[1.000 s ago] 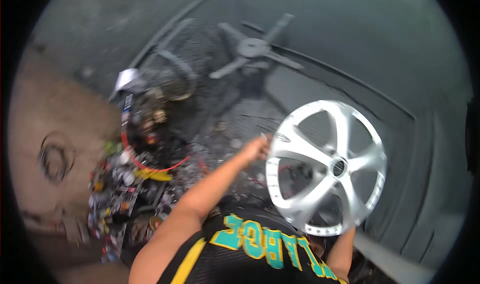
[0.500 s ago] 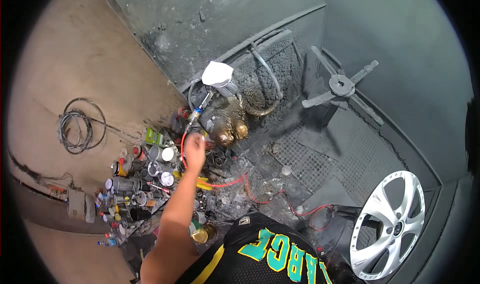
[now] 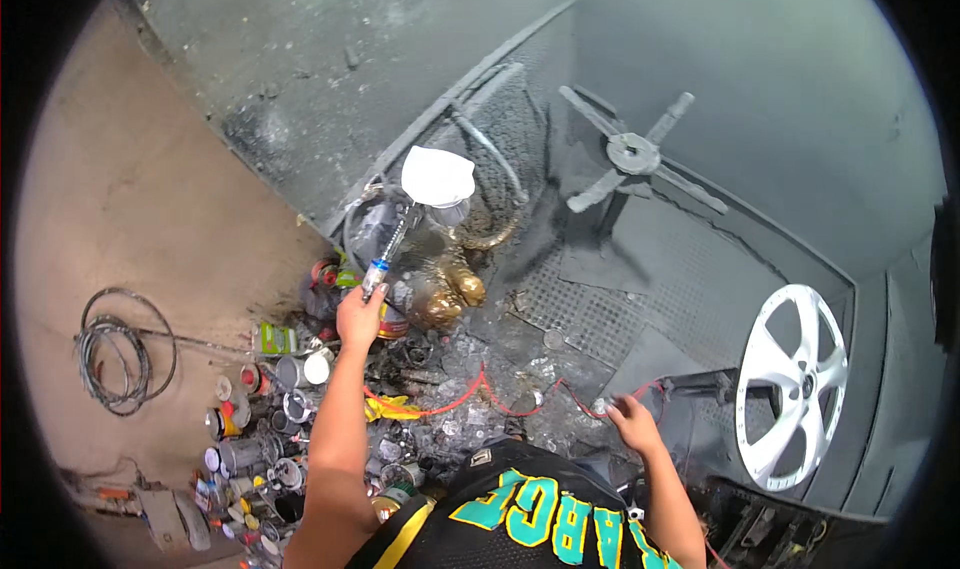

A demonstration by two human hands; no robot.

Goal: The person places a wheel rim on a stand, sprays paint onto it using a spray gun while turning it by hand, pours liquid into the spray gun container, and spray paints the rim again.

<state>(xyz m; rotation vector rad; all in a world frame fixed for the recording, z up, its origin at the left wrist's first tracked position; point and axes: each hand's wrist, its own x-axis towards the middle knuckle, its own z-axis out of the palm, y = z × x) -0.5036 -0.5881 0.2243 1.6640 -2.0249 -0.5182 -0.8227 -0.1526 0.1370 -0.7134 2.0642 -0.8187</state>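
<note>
My left hand point(image 3: 360, 317) is closed around the lower end of a spray gun point(image 3: 376, 275), just below its blue ring. A white cloth-like cover point(image 3: 437, 176) sits over the cup at the gun's top. Beside the gun are lumpy objects coated in gold-brown paint point(image 3: 440, 306). Over on the right, my right hand point(image 3: 636, 425) is in the air with its fingers apart, near a thin red hose point(image 3: 520, 412). A silver multi-spoke car wheel point(image 3: 795, 389) stands upright beyond that hand, at the far right.
Several paint cans and bottles point(image 3: 240, 457) crowd the floor at left. A coiled dark hose point(image 3: 125, 351) lies on the brown floor. A grey four-armed stand point(image 3: 633, 154) rises at back right, near a perforated floor plate point(image 3: 575, 309). Grey booth walls point(image 3: 700, 59) enclose the back.
My left hand has reached the spray gun's lower end and closed on it. My right hand has come into view at the right. The view has shifted, and the wheel appears turned.
</note>
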